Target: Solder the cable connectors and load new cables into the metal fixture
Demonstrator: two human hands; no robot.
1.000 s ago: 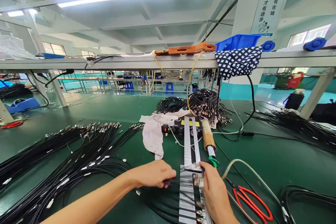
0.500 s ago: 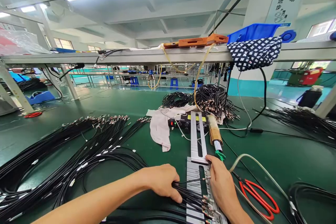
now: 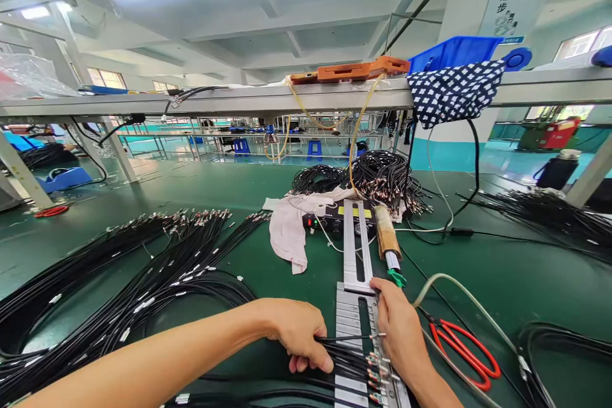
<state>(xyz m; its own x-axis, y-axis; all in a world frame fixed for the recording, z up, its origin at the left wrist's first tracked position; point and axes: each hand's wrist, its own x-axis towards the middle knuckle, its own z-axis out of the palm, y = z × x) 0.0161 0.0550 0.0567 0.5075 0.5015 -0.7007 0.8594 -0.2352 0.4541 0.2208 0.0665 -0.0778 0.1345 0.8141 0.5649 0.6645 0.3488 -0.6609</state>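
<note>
My left hand (image 3: 297, 333) is closed on a bundle of thin black cables (image 3: 347, 357) that run right onto a long metal fixture (image 3: 356, 268) on the green bench. One cable's end stretches across to my right hand (image 3: 399, 331), whose fingers pinch it at the fixture's right edge. Several metal-tipped cable ends (image 3: 377, 373) lie in a row on the fixture below my hands.
Red-handled scissors (image 3: 461, 354) and a grey hose (image 3: 459, 299) lie at right. A soldering iron (image 3: 387, 242), a small black controller (image 3: 329, 220), a white cloth (image 3: 287, 236) and cable piles (image 3: 143, 274) lie beyond. A shelf (image 3: 287, 99) with a blue bin spans overhead.
My left hand has slid right and nearer with the cable bundle, and its cables now fan onto the fixture. My right hand stays at the fixture's edge. The view has tilted slightly.
</note>
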